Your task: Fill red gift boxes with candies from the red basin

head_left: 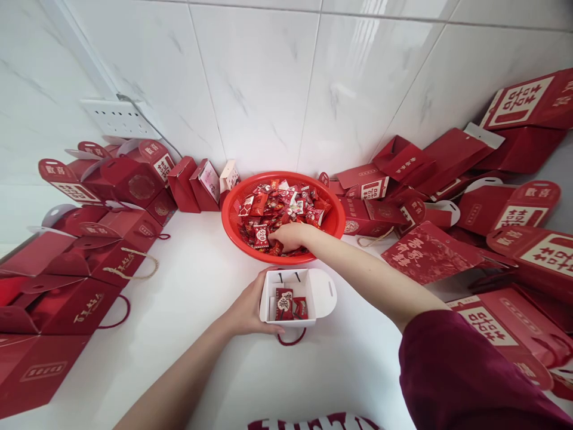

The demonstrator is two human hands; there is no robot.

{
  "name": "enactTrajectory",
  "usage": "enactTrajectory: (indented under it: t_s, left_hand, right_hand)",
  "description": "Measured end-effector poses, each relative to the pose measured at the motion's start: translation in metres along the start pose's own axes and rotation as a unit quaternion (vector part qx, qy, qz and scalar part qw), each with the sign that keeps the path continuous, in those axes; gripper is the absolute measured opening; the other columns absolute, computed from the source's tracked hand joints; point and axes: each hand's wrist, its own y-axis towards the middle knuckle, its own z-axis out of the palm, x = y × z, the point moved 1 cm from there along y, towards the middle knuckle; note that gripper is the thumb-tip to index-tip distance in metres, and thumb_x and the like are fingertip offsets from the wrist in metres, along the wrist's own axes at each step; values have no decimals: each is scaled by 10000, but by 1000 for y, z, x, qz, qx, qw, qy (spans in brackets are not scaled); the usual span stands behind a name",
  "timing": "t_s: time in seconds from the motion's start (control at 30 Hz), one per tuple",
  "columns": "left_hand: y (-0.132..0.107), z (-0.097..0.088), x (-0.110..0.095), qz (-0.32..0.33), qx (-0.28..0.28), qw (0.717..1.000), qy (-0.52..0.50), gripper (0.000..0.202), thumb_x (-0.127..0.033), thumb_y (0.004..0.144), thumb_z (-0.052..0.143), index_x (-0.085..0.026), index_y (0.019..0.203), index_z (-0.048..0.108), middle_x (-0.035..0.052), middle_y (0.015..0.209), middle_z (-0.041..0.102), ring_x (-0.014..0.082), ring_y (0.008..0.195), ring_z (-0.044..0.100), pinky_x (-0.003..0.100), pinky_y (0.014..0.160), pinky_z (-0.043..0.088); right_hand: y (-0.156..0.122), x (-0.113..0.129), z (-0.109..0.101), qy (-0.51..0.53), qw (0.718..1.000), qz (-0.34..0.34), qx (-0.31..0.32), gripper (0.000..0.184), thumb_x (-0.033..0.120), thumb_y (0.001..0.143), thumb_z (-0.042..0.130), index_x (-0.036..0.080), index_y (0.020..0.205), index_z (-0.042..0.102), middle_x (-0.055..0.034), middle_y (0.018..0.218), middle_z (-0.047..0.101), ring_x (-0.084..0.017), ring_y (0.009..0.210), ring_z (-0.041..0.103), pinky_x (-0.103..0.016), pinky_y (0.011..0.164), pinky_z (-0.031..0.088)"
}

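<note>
My left hand (pixel 249 304) is wrapped round the left side of a small gift box (pixel 293 322), white inside, its flap laid open to the right. Inside the box lie a few red wrapped candies (pixel 284 303), and a dark red cord loop hangs at its near side. Beyond it, a red plastic basket (pixel 230 230) is heaped with red wrapped candies (pixel 290 206). My right hand (pixel 286 237) reaches into this heap, fingers bent down among the candies. Its fingertips are hidden, so what they grip, if anything, does not show.
Red gift boxes (pixel 120 233) stand in rows along the left side. More red boxes (pixel 519 209) are piled on the right, close to my right arm. Behind the basket rises a tiled wall (pixel 264 89), with a socket strip (pixel 119 117) at left. Everything stands on a white tabletop (pixel 192 269).
</note>
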Motion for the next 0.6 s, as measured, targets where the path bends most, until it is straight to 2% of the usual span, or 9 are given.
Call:
enactTrajectory:
  t_s: [0.13, 0.33, 0.47, 0.6]
  left_hand:
    - [0, 1, -2, 9, -3, 1000, -5, 1147, -420, 570, 919, -264, 1481, 239, 164, 1495, 432, 383, 1346, 473, 522, 1104, 405]
    - [0, 1, -1, 10, -8, 1000, -2, 1142, -426, 570, 919, -248, 1478, 248, 173, 1486, 444, 387, 1345, 474, 527, 1112, 396]
    - [0, 1, -1, 6, -7, 1000, -3, 1133, -422, 578, 916, -257, 1476, 245, 159, 1482, 450, 378, 1343, 478, 524, 1111, 400]
    - [0, 1, -3, 11, -9, 1000, -8, 1129, -427, 579, 914, -253, 1476, 250, 155, 1479, 449, 375, 1354, 464, 513, 1110, 404]
  right_hand:
    - [1, -2, 2, -2, 1000, -10, -5, 469, 399, 862, 623, 214, 1293, 623, -166, 1221, 694, -329, 1014, 685, -360, 760, 497]
    - [0, -3, 6, 16, 999, -31, -28, 270, 297, 861, 625, 211, 1098, 719, -108, 1114, 742, -252, 923, 699, -281, 700, 455]
    - [-9, -7, 4, 43, 996, -28, -75, 267, 283, 884, 602, 205, 1113, 714, -101, 1140, 735, -241, 979, 688, -261, 724, 442]
    - [-14, -9, 4, 78, 992, -11, -101, 295, 282, 961, 496, 189, 1110, 733, -106, 1122, 745, -228, 969, 697, -254, 725, 447]
